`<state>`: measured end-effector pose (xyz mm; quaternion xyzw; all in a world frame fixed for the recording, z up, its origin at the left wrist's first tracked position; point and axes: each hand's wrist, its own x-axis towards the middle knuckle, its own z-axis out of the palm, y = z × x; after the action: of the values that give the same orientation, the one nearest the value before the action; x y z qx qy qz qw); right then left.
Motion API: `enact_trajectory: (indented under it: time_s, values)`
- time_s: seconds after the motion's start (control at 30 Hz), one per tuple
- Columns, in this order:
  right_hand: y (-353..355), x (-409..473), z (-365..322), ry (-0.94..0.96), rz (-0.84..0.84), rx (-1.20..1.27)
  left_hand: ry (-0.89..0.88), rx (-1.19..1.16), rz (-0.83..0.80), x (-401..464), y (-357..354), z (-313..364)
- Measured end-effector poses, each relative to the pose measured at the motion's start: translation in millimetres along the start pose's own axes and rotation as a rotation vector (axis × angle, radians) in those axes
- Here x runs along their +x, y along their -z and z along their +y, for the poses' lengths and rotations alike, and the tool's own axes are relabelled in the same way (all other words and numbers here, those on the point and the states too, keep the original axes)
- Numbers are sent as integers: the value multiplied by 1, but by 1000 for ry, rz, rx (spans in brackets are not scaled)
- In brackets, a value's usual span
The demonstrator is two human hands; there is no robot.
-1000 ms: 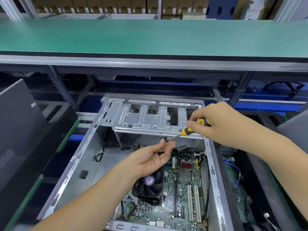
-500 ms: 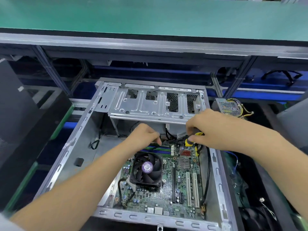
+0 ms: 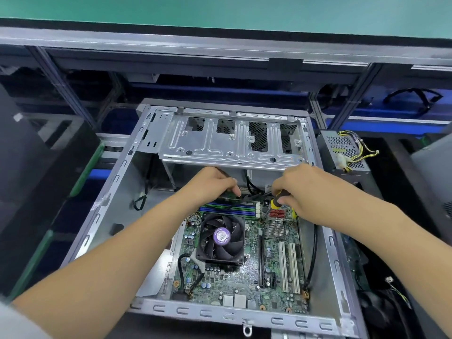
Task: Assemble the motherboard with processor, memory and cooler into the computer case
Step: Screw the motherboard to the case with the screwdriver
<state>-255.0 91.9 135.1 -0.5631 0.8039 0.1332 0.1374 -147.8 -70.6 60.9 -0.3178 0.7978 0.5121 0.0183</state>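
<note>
Change: both hands have dropped from the drive cage down to the motherboard's far edge; the screwdriver, earlier raised, now points down into the case.
Left hand [image 3: 215, 183]: fingers curled, fingertips at the board's far edge by the memory; what they pinch, I cannot tell.
Right hand [image 3: 305, 192]: grips the yellow-and-black screwdriver [image 3: 276, 201], tip hidden.
Motherboard [image 3: 247, 277]: lies flat inside the open computer case [image 3: 102, 216].
Cooler [image 3: 221, 241]: black fan, mounted on the board, near both hands.
Memory [image 3: 227, 208]: sticks seated just beyond the fan.
Drive cage [image 3: 230, 140]: spans the case's far end.
Power supply [image 3: 342, 150]: outside, right of the case.
</note>
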Motion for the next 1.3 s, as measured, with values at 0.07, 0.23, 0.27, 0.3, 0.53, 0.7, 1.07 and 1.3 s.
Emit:
enact_trajectory:
  time_s: [0.07,0.23,0.27,0.3,0.53,0.7,1.07,1.3]
  values:
    - [-1,0,0,-9,4,17,0,5,-4,0,-1,0]
    - [-2,3,-2,-16,-3,8,-4,-4,-13,2,-1,-1]
    - [-2,3,-2,-13,-3,1,-3,-4,-13,2,0,-1]
    - [-1,4,-2,-11,-3,-5,-2,-6,-15,3,-1,-2]
    - [-4,7,-3,-2,6,-43,0,-20,-12,3,-1,-2]
    - [-6,7,-2,4,24,-50,3,-25,-2,3,-2,-1]
    - [-10,9,1,12,67,-58,15,-14,-1,3,-2,-1]
    - [-11,10,-1,21,75,-88,-58,2,-71,6,-2,-5]
